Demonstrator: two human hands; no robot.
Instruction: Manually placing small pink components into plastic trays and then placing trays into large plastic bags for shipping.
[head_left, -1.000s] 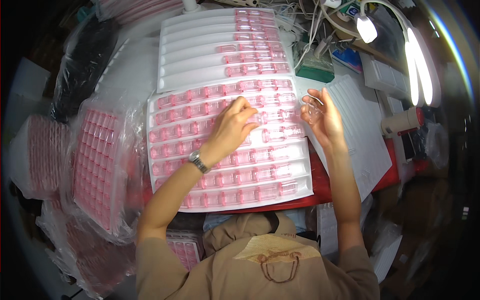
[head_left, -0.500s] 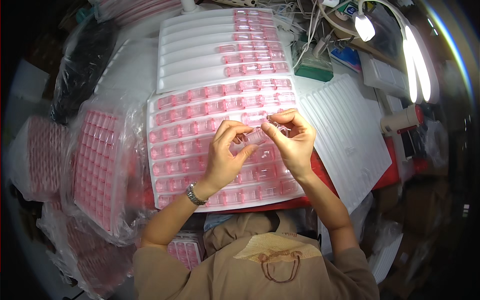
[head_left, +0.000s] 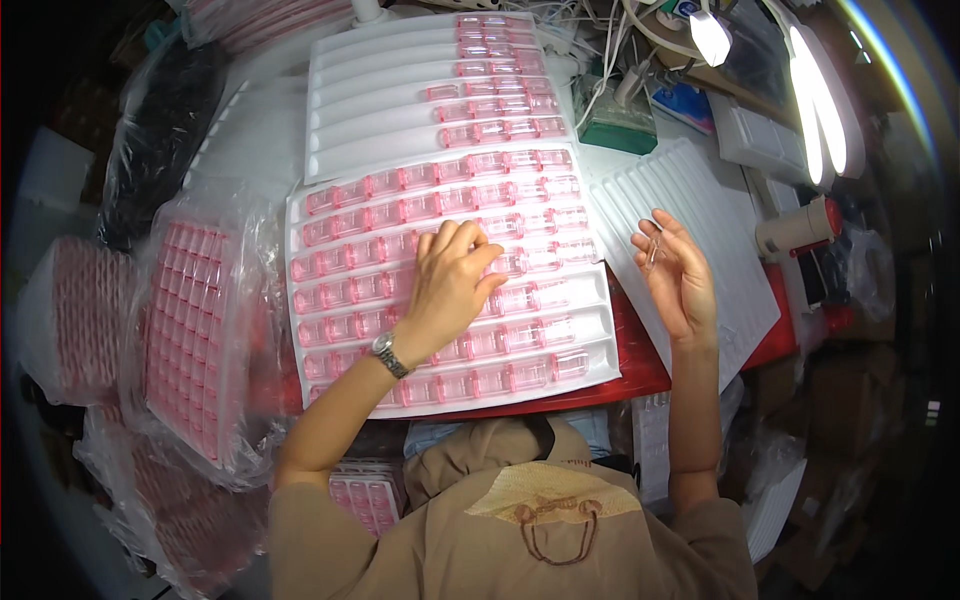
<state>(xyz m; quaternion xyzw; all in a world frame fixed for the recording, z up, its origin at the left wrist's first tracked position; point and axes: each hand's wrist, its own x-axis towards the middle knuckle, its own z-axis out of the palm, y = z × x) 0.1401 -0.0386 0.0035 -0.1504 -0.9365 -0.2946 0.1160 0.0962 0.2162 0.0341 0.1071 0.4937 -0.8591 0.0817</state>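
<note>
A white ridged tray (head_left: 600, 350) lies in front of me, its grooves lined with clear pink cylindrical pieces (head_left: 420, 208). Over the middle of it is my left hand (head_left: 445, 285), a metal-banded watch (head_left: 386, 350) on the wrist. Its fingers curl down among the pieces, hiding whatever they grip. Off to the right, my right hand (head_left: 683, 280) is raised with the palm partly turned up. Between its thumb and bent fingers sits a thin shiny wire-like item (head_left: 654, 248), too small to name.
Behind stands another white tray (head_left: 375, 110), pink pieces only at its right. An unfilled ridged tray (head_left: 715, 270) lies right, near a green box (head_left: 618, 125) and a lit lamp (head_left: 815, 100). Plastic-wrapped trays of pink pieces (head_left: 185, 335) stand left. Red covering (head_left: 645, 350) shows at the table edge.
My hands were together over the tray, holding a clear cylinder. Now they are apart: the left has come down among the pieces, the right has moved right, off the tray.
</note>
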